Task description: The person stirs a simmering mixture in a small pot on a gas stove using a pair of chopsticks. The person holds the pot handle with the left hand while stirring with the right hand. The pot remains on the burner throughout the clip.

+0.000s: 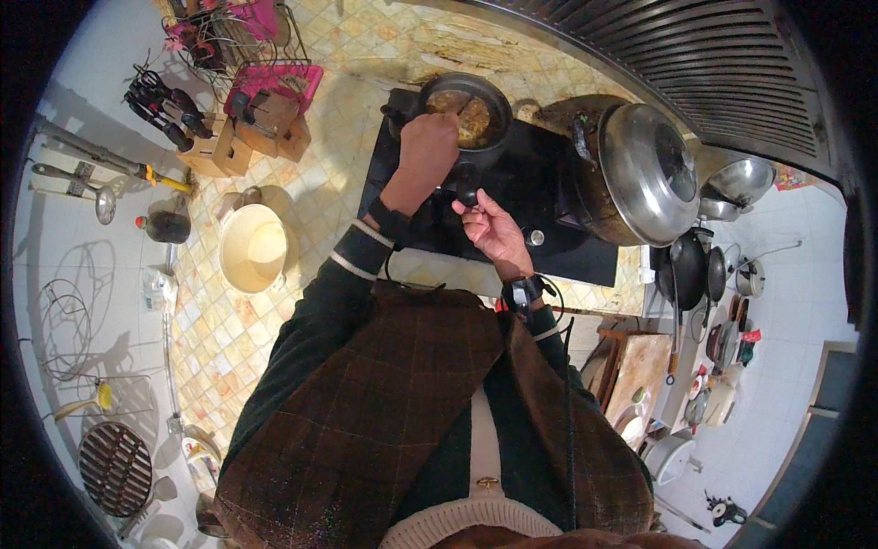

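Note:
A small dark pot on the black cooktop holds brownish food in liquid. Over its near left rim is my left hand, fingers closed around a thin dark utensil whose end reaches into the food; most of it is hidden by the hand. The pot's short black handle points toward me. My right hand grips the end of that handle with thumb and fingers, palm turned up. Both wrists wear dark bands.
Right of the pot stands a large pot with a domed metal lid, under a range hood. A cream bucket stands left on the tiled counter, with wooden knife blocks behind it. Pans hang at the right.

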A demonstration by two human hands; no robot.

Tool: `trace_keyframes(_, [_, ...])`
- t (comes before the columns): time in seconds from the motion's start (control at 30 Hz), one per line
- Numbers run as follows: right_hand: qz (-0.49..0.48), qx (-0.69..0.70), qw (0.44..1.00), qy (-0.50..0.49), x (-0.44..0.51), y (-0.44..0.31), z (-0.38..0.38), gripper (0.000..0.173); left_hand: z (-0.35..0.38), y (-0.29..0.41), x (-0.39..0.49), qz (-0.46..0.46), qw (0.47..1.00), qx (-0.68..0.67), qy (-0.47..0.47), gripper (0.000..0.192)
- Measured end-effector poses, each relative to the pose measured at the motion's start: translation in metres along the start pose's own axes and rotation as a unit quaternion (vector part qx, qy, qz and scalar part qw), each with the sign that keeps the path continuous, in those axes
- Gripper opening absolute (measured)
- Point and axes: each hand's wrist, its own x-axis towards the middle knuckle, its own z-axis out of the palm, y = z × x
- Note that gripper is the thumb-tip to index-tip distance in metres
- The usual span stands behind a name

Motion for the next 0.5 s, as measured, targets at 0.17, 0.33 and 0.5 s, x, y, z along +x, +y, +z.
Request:
trace_keyframes(0.17, [0.018,0.008,1.000,0.001,0.001,-0.002,-0.001,0.024,0.020,-0.006,-0.007,-0.007,0.998,0.018,-0.055,0.007])
trace_keyframes(0.33, [-0.006,-0.008,1.000,-0.008,0.000,0.000,-0.002,0.023,0.008,-0.005,-0.010,-0.022,0.998,0.002,-0.065,0.007])
trace_keyframes(0.5, [0.001,-0.004,1.000,-0.008,0.000,0.000,0.000,0.024,-0.007,0.003,-0.011,-0.008,1.000,-0.020,0.010,0.008])
